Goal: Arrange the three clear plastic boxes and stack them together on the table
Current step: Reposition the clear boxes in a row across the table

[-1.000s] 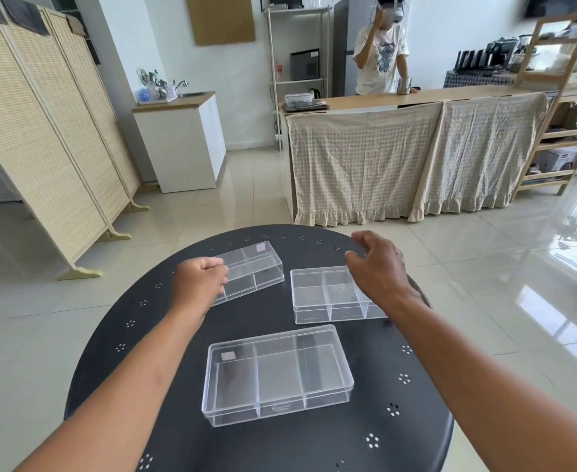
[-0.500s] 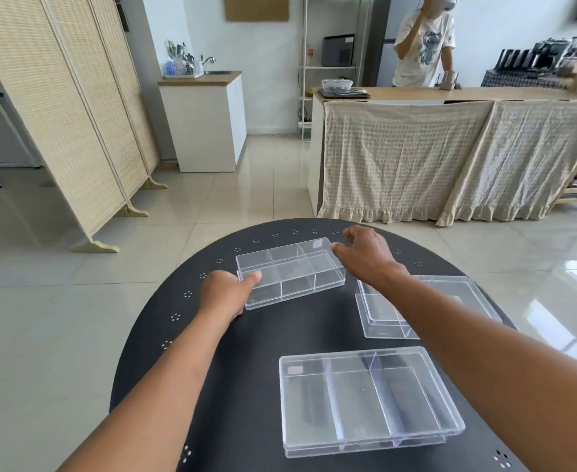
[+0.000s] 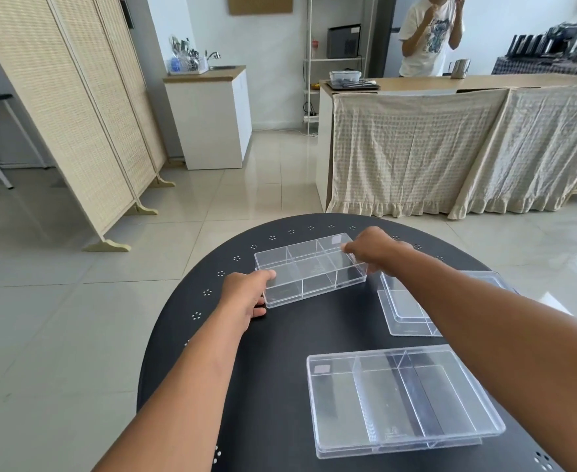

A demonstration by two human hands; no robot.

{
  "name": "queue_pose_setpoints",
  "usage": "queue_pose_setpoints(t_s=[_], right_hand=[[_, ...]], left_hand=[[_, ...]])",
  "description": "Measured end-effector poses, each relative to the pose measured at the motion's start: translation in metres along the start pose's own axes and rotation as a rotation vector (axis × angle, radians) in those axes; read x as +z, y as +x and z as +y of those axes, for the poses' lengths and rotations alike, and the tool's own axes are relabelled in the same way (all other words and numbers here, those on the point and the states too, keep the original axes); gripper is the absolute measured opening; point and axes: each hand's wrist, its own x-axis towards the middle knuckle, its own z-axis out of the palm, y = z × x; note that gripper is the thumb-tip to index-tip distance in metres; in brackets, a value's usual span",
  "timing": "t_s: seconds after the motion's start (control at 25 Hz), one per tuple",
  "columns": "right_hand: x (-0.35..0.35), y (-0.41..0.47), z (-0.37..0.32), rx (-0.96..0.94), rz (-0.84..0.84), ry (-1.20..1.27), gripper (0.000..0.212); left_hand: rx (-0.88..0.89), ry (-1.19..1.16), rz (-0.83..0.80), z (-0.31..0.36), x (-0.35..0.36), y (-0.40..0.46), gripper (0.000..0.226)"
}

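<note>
Two hands grip the far box [image 3: 309, 269]: left hand [image 3: 246, 294] near-left corner, right hand [image 3: 372, 248] far-right.

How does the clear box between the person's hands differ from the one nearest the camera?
The far box is gripped at both ends by the left hand and right hand; the near box lies untouched. The far box shows a grid of six compartments, the near box fewer, longer ones. Both are clear plastic, on the black table.

Right-side box [image 3: 406, 311] half behind the right forearm [image 3: 484, 321]; table [image 3: 178, 352] edge-cropped.
</note>
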Motion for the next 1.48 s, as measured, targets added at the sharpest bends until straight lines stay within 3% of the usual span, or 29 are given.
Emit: queue_pose_setpoints(t_s=[0.24,0.4,0.52,0.64,0.8,0.88,1.04,1.24,1.48], right_hand=[[-0.02,-0.014,-0.001,-0.082,0.057,0.155,0.031],[-0.049,-0.038,-0.011,-0.108,-0.046,0.514,0.032],[-0.06,-0.053,-0.01,-0.145,-0.207,0.62,0.017],[-0.058,-0.059,-0.007,-0.176,-0.231,0.646,0.016],[-0.048,-0.064,-0.005,-0.222,-0.272,0.666,0.018],[-0.041,-0.069,-0.003,-0.222,-0.267,0.647,0.033],[-0.02,-0.067,0.007,-0.158,-0.114,0.667,0.061],[0.003,-0.071,0.018,-0.186,0.112,0.481,0.046],[0.01,-0.086,0.024,-0.214,0.175,0.282,0.044]], left_hand=[[0.006,-0.187,0.026,0.009,-0.003,-0.025,0.02],[0.126,-0.302,-0.019,0.034,-0.025,-0.045,0.014],[0.325,-0.186,-0.067,0.045,-0.042,-0.05,0.044],[0.436,-0.067,-0.024,0.042,-0.045,-0.048,0.071],[0.44,0.097,-0.003,0.028,-0.043,-0.047,0.096],[0.413,0.116,-0.042,0.025,-0.043,-0.048,0.1],[0.365,0.047,-0.09,0.025,-0.039,-0.051,0.088],[0.265,-0.095,-0.08,0.013,-0.038,-0.06,0.02],[0.251,-0.225,0.005,-0.012,-0.037,-0.054,0.041]])
